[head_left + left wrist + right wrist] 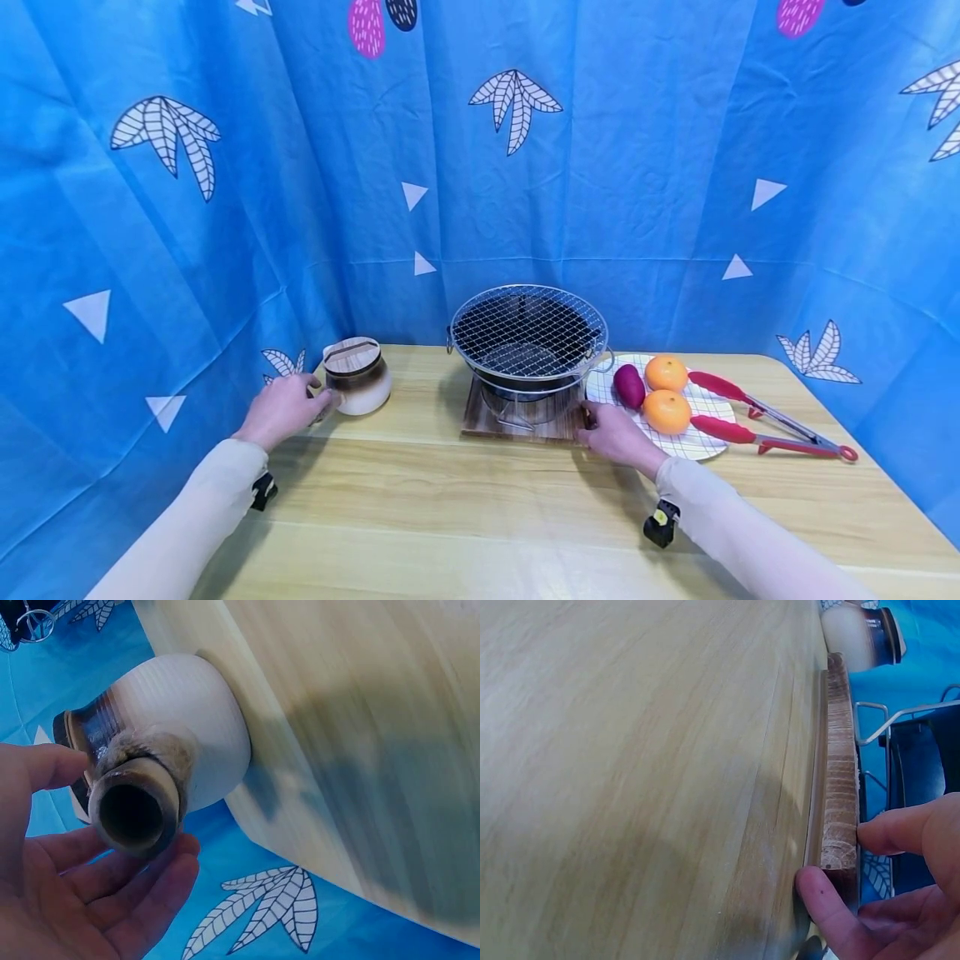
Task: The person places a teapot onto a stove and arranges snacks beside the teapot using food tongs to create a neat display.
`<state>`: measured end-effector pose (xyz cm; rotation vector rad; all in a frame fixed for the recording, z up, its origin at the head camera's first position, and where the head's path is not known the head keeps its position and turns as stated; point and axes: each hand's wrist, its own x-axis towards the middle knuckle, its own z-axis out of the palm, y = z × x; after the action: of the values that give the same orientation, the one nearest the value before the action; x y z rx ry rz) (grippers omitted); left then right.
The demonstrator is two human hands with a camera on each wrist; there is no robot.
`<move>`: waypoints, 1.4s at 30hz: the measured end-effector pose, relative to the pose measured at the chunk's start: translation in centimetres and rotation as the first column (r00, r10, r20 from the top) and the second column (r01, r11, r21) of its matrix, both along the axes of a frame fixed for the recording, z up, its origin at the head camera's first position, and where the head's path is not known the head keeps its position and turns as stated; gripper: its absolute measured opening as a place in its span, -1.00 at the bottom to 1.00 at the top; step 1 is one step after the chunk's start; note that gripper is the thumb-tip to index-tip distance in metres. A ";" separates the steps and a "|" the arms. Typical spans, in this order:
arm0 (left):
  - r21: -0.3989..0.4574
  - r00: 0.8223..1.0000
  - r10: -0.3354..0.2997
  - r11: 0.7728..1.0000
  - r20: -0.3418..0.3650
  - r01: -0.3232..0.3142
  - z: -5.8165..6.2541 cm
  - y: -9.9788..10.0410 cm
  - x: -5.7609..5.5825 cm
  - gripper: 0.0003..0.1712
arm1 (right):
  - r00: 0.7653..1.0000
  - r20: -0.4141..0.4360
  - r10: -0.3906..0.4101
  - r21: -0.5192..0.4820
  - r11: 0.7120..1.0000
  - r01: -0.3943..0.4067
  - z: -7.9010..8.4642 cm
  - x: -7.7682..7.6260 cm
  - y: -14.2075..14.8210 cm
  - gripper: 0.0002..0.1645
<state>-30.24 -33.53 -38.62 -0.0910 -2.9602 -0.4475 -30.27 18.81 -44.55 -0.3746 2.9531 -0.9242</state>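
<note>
Head high, forward-down; left wrist close on pot (206, 724); right close along board (838, 772); 3 share pot.

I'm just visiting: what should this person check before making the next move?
1. Lid on the pot: ok, it covers the top.
2. Left hand secure on the pot's handle: cannot tell; fingers lie around it, but firmness doesn't show.
3. Right hand on the wooden board: ok, thumb and a finger pinch its corner.
4. Oranges on the plate: ok, both rest there.
5. Tongs clear of the plate: not ok, their red tips lie over it.
6. Pot's contents: cannot tell, hidden.
</note>
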 end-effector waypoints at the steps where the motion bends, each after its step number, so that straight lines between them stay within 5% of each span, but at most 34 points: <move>1: 0.012 1.000 -0.004 1.000 0.001 0.003 -0.1 0.0 0.0 -0.46 | 1.000 -0.002 -0.001 0.000 1.000 0.001 0.0 0.0 0.0 -0.24; 14: 0.200 0.996 -0.021 0.980 0.089 0.003 -1.1 -0.8 -1.1 -0.52 | 1.000 0.005 -0.019 0.000 1.000 0.019 -0.1 0.0 0.1 -0.22; 27: 0.506 0.964 -0.115 0.862 0.239 -0.023 -1.8 -1.8 -1.6 -0.49 | 1.000 -0.006 -0.011 0.005 1.000 0.011 -0.2 0.0 0.1 -0.23; 36: 0.549 0.950 -0.157 0.835 0.269 -0.018 -1.8 -1.7 -1.5 -0.52 | 1.000 0.006 -0.015 -0.006 1.000 0.015 0.0 0.0 0.0 -0.20; 39: 0.599 0.941 -0.186 0.800 0.282 -0.022 -1.8 -1.9 -1.6 -0.54 | 1.000 0.002 -0.020 -0.003 1.000 0.020 -0.1 0.0 0.0 -0.20; 42: 0.685 0.924 -0.242 0.728 0.297 -0.030 -1.9 -2.2 -1.8 -0.55 | 1.000 -0.006 -0.012 0.001 1.000 0.012 -0.2 -0.1 0.0 -0.22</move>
<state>-32.02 -35.74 -40.49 -0.1038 -2.9031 -1.7126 -30.39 18.78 -44.70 -0.3605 2.9646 -0.9242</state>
